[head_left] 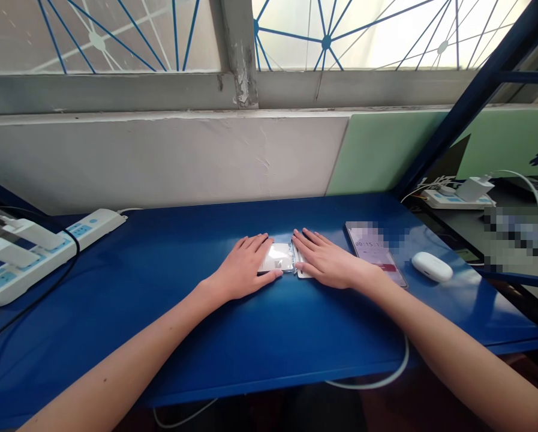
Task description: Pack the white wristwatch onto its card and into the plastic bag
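Observation:
On the blue desk [233,336] lies a small flat white packet with a clear, shiny wrapper [281,257]. My left hand [246,267] rests flat over its left part, fingers stretched out and thumb along the near edge. A second flat piece, pale and card-like [301,271], shows just right of the packet. Most of it is hidden under my right hand [325,258], which lies palm down with its fingers extended. The two pieces meet between my hands; whether they are joined I cannot tell.
Right of my right hand lie a phone [376,255] with its screen lit and a white earbud case [432,266]. A white power strip [86,231] with chargers and a black cable [66,273] occupies the left side. A white cable [376,384] hangs below the front edge.

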### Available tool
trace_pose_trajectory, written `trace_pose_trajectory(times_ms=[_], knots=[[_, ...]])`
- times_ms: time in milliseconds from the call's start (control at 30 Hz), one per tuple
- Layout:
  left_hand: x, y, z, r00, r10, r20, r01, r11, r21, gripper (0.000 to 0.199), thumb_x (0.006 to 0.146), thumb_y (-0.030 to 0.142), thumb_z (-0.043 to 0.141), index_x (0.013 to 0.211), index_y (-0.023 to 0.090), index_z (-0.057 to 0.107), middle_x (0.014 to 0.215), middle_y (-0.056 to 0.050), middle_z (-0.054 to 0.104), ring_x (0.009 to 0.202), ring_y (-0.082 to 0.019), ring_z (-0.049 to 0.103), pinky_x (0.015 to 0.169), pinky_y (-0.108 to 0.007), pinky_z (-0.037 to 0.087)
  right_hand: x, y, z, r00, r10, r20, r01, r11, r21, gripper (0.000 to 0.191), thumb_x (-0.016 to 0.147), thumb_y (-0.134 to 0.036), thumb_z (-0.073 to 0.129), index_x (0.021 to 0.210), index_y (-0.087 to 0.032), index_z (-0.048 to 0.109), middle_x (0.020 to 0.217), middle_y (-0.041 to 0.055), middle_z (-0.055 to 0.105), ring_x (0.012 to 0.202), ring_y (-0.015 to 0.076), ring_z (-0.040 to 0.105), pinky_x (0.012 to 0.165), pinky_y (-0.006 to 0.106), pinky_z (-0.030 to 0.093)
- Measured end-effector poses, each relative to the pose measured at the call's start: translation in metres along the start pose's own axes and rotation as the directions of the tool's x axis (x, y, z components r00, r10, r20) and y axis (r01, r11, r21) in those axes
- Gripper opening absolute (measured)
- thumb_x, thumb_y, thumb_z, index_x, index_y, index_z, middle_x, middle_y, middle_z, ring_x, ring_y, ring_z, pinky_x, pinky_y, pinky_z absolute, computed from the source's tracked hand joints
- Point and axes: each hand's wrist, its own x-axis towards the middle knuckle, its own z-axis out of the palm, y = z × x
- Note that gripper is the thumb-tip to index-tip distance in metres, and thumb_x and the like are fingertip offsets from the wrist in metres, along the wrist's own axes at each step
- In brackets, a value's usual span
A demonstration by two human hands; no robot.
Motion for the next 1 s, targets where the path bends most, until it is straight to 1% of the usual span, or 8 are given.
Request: trace_pose_trajectory(times_ms=[100,200,300,400,500,700,867,1000], knots=[[0.000,-0.001,0.002,1.000,-0.004,0.000,0.004,1.000,-0.001,0.072,0.094,0.065,0.034,0.143,0.013,0.040,0.151,-0.016,0.038,0.140,-0.031,0.034,0.114,-0.048,0.025,0.000,-0.001,-0.001,1.000,-0.001,-0.021,0.001,1.000,0.007,0.073,0.098,-0.057,0.024,0.151,-0.008,0.028,0.158,0.0181,0.024,0.146,0.0346,0.015,0.116,0.054,0.025],[-0.001,-0.003,0.003,0.999,0.015,-0.030,-0.016,1.000,-0.008,0.070,0.095,0.063,0.036,0.140,0.011,0.043,0.148,-0.017,0.041,0.139,-0.031,0.035,0.113,-0.047,0.026,0.000,-0.002,-0.006,0.996,-0.036,-0.085,0.036,0.999,0.001,0.064,0.099,-0.052,0.031,0.146,-0.009,0.038,0.155,0.0199,0.030,0.145,0.0344,0.022,0.113,0.053,0.031],[-0.002,-0.004,0.005,0.997,0.028,-0.067,-0.029,1.000,-0.011,0.065,0.096,0.060,0.036,0.137,0.010,0.044,0.146,-0.017,0.044,0.137,-0.031,0.037,0.113,-0.047,0.027,0.000,-0.003,-0.015,0.982,-0.103,-0.155,0.102,0.995,-0.016,0.049,0.099,-0.043,0.039,0.131,-0.011,0.058,0.152,0.0210,0.036,0.142,0.0328,0.033,0.111,0.047,0.037],[-0.003,-0.005,0.006,0.996,0.031,-0.085,-0.033,0.999,-0.025,0.061,0.098,0.057,0.034,0.136,0.011,0.045,0.143,-0.017,0.048,0.135,-0.031,0.040,0.112,-0.047,0.028,0.000,-0.005,-0.020,0.965,-0.144,-0.219,0.145,0.989,-0.011,0.037,0.098,-0.036,0.043,0.117,-0.015,0.068,0.147,0.0189,0.045,0.136,0.0323,0.042,0.108,0.046,0.042],[-0.003,-0.004,0.006,0.996,0.030,-0.089,-0.032,0.999,-0.028,0.060,0.098,0.056,0.033,0.136,0.010,0.045,0.142,-0.016,0.049,0.136,-0.031,0.039,0.112,-0.048,0.028,0.001,-0.004,-0.019,0.959,-0.156,-0.238,0.161,0.987,0.000,0.033,0.098,-0.032,0.045,0.116,-0.016,0.068,0.145,0.0181,0.048,0.133,0.0325,0.047,0.105,0.047,0.045],[-0.003,-0.002,0.004,0.997,0.040,-0.072,-0.042,0.999,-0.024,0.060,0.099,0.056,0.034,0.136,0.010,0.045,0.142,-0.017,0.049,0.136,-0.032,0.039,0.112,-0.049,0.028,0.004,-0.005,-0.013,0.960,-0.153,-0.235,0.165,0.986,0.032,0.034,0.095,-0.037,0.051,0.112,-0.015,0.070,0.143,0.0193,0.050,0.131,0.0342,0.048,0.103,0.048,0.046],[-0.003,-0.003,0.004,0.995,0.057,-0.082,-0.060,0.997,-0.037,0.061,0.097,0.055,0.040,0.136,0.009,0.044,0.140,-0.018,0.050,0.136,-0.033,0.039,0.112,-0.048,0.029,0.007,-0.006,-0.005,0.959,-0.116,-0.259,0.151,0.982,0.118,0.024,0.089,-0.031,0.062,0.105,-0.016,0.072,0.139,0.0173,0.055,0.129,0.0333,0.050,0.102,0.048,0.047],[-0.002,-0.003,0.004,0.994,0.056,-0.098,-0.062,0.997,-0.055,0.060,0.095,0.055,0.044,0.136,0.011,0.044,0.139,-0.017,0.051,0.134,-0.033,0.041,0.112,-0.049,0.029,0.010,-0.008,0.001,0.944,-0.098,-0.315,0.153,0.976,0.155,0.015,0.087,-0.024,0.062,0.096,-0.017,0.072,0.136,0.0150,0.058,0.127,0.0316,0.051,0.101,0.047,0.048]])
